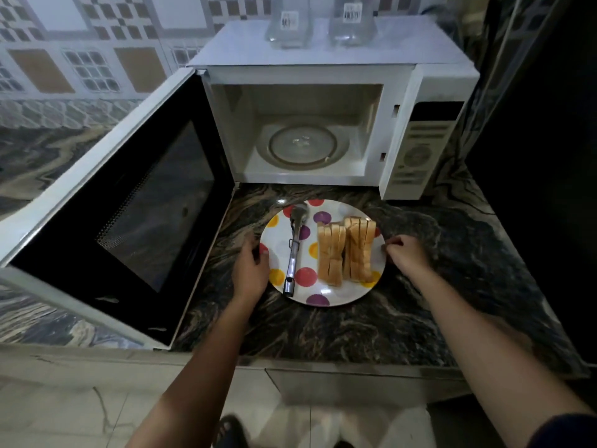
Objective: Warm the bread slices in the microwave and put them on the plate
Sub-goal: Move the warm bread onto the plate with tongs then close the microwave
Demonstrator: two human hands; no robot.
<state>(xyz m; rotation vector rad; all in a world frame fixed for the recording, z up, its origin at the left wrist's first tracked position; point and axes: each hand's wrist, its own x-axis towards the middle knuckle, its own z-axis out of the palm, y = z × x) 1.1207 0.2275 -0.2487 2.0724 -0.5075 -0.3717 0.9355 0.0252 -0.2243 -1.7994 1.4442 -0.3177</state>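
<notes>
A white plate (pixel 349 291) with coloured dots sits on the dark marble counter in front of the microwave (pixel 323 79). Several bread slices (pixel 345 250) stand on edge on its right half. Metal tongs (pixel 294 250) lie on its left half. My left hand (pixel 250 266) grips the plate's left rim, thumb on top. My right hand (pixel 405 253) holds the right rim with curled fingers. The microwave stands with its door (pixel 129 202) swung wide to the left, and its glass turntable (pixel 303 145) is bare.
Two clear glass jars (pixel 290 24) stand on top of the microwave. The control panel (pixel 420 150) is on its right. A dark wall (pixel 533 156) closes the counter on the right. The counter's front edge (pixel 323 360) runs below the plate.
</notes>
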